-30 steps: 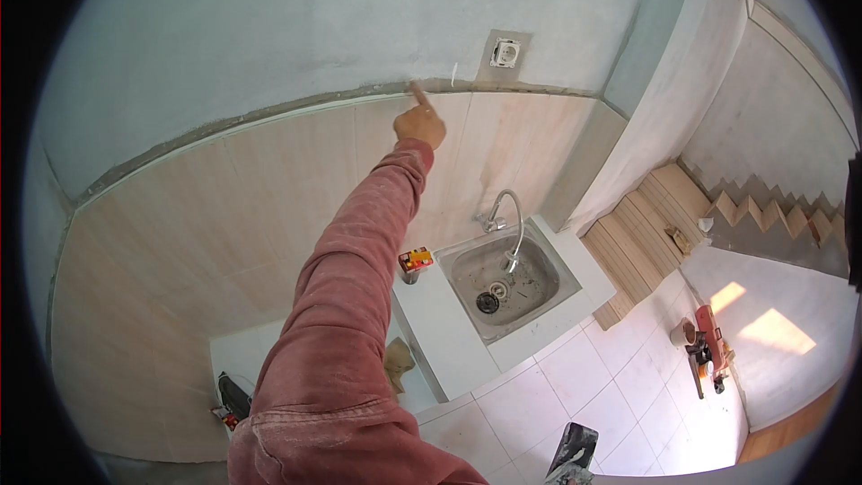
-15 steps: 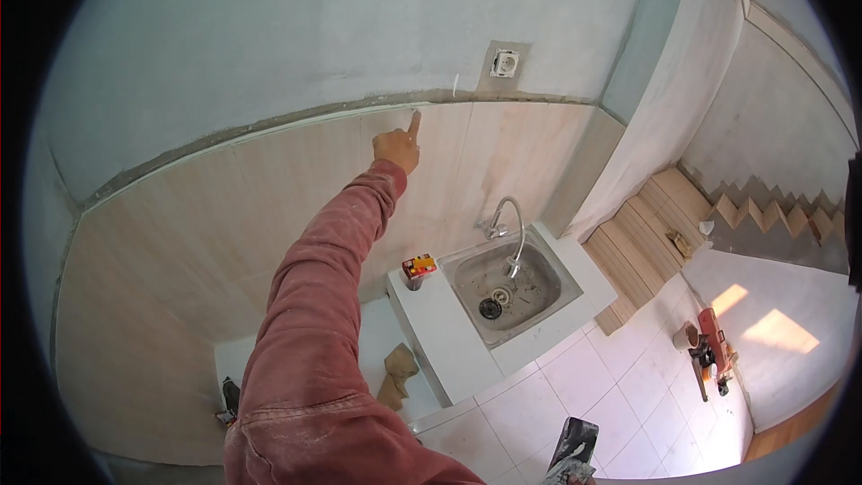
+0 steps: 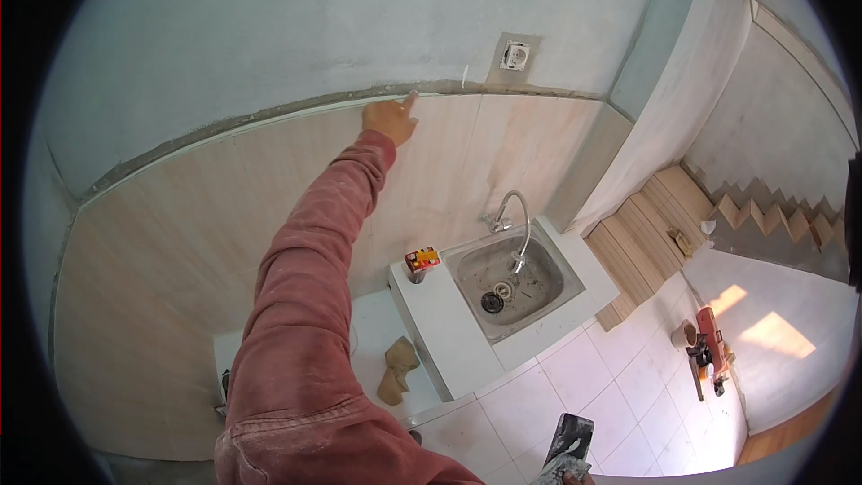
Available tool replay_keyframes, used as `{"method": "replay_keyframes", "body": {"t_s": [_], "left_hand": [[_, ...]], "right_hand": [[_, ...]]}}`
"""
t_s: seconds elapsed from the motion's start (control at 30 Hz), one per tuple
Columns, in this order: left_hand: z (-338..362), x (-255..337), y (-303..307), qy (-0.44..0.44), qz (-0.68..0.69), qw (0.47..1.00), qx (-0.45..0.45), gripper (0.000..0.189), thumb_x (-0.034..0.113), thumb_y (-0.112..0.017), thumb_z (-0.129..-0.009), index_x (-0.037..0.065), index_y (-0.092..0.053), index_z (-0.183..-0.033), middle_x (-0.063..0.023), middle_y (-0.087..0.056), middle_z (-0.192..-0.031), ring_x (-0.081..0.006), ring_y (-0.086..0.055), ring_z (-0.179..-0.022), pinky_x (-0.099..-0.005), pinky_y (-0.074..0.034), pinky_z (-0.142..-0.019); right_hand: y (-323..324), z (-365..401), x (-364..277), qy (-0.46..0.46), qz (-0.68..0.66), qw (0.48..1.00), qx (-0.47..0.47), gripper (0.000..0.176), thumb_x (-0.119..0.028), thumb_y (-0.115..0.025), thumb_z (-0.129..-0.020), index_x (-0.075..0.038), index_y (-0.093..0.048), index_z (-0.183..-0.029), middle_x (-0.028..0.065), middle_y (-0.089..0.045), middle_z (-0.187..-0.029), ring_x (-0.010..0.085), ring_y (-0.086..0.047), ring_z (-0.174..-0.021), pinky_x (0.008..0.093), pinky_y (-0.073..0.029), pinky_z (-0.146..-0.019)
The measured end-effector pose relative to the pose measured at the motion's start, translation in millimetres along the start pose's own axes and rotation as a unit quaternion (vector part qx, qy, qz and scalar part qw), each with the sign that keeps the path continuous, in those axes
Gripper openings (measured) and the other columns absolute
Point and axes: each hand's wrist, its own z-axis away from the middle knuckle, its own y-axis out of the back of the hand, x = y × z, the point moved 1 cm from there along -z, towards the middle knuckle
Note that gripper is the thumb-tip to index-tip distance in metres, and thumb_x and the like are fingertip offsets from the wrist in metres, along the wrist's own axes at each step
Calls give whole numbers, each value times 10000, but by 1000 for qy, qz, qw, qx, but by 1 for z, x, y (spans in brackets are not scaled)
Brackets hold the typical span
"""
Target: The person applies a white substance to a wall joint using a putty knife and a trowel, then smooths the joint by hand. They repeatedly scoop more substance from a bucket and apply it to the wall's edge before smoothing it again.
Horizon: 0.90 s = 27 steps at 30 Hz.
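My left hand (image 3: 390,119), in a dusty red sleeve, reaches up to the wall. Its index finger is stretched out onto the top edge of the wood-look tile panel (image 3: 305,162), where a thin white line of filler (image 3: 332,105) runs along the seam; the other fingers look curled, holding nothing. At the bottom edge, only a bit of my right hand (image 3: 579,480) shows. It is closed on a black flat tool (image 3: 571,436), beside crumpled whitish material (image 3: 562,467) whose kind I cannot make out.
Below the panel, a white counter (image 3: 453,368) holds a steel sink (image 3: 548,305) with a curved faucet (image 3: 525,216) and a small red-yellow box (image 3: 422,259). A brown crumpled piece (image 3: 397,373) lies lower left. A socket (image 3: 514,56) sits above. Tools (image 3: 711,346) lie right, near wooden steps (image 3: 646,238).
My left index finger has shifted slightly up along the panel's top edge and tilted more toward the seam. The view has moved a little; the black tool has shifted slightly left.
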Motion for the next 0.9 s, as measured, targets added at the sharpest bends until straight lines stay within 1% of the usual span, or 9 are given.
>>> {"method": "replay_keyframes", "body": {"t_s": [0.1, 0.2, 0.3, 0.37, 0.43, 0.5, 0.57, 0.67, 0.9], "left_hand": [[6, -30, -5, -34, 16, 997, 63, 560, 471, -498, -804, 205, -417, -1290, -90, -614, -696, -261, -612, -663, -406, -464, -565], [31, -52, 11, -17, -6, 996, 90, 530, 483, -506, -795, 199, -472, -1241, -102, -613, -700, -269, -609, -659, -406, -463, -559], [57, -59, 31, 55, -2, 995, 81, 584, 476, -523, -787, 133, -457, -1255, -104, -635, -764, -261, -625, -689, -391, -479, -559], [67, -63, 34, 159, 66, 984, 39, 712, 504, -530, -772, 1, -410, -1261, -138, -639, -774, -277, -631, -704, -390, -491, -575], [61, -52, 24, 183, 82, 979, 35, 770, 512, -536, -763, -56, -377, -1257, -153, -642, -795, -278, -635, -728, -390, -497, -602], [49, -34, 21, 206, 104, 972, 33, 831, 520, -542, -754, -113, -344, -1253, -169, -644, -816, -279, -639, -752, -389, -502, -629], [31, -17, 24, 230, 159, 959, -35, 816, 480, -566, -733, -147, -368, -1217, -232, -598, -1015, -317, -615, -890, -387, -494, -733], [4, 6, 14, 240, 156, 958, -34, 713, 312, -532, -740, -144, -326, -1248, -248, -559, -1098, -268, -627, -892, -373, -505, -708], [-27, 53, 18, 245, 217, 944, -44, 653, 244, -507, -717, -154, -370, -1217, -252, -508, -1179, -278, -602, -961, -364, -494, -755]], "right_hand": [[-1, 7, -11, -3, 95, 995, -12, 265, -55, -527, -800, 43, -553, -1045, 70, -600, -897, 157, -571, -765, 260, -472, -671], [2, 3, 2, 25, 21, 999, 8, 261, -56, -542, -789, 36, -560, -1033, 70, -603, -897, 170, -574, -779, 272, -473, -668], [2, 4, 5, 31, 11, 999, 6, 260, -51, -558, -780, 27, -564, -1028, 70, -603, -902, 180, -575, -788, 286, -471, -677], [-6, 9, -2, 23, 50, 998, 8, 263, -55, -556, -784, 25, -563, -1034, 71, -602, -912, 177, -573, -789, 287, -469, -687], [-6, 8, -1, 17, 96, 995, 14, 266, -59, -554, -787, 22, -562, -1041, 72, -602, -922, 175, -572, -790, 288, -467, -697], [2, -1, 11, -7, 16, 1000, 10, 277, -83, -536, -805, 30, -556, -1057, 73, -603, -928, 177, -574, -793, 282, -465, -710], [-3, 6, 2, 42, 39, 998, 3, 283, -82, -520, -814, 36, -551, -1069, 80, -603, -937, 180, -577, -803, 284, -466, -718], [0, 5, 2, 28, -10, 999, -14, 274, -47, -503, -814, 39, -544, -1070, 85, -604, -946, 180, -582, -825, 286, -471, -738], [16, 11, 5, 37, 4, 999, -9, 250, -66, -528, -813, 31, -545, -1043, 75, -605, -908, 174, -585, -817, 281, -479, -732]]}}
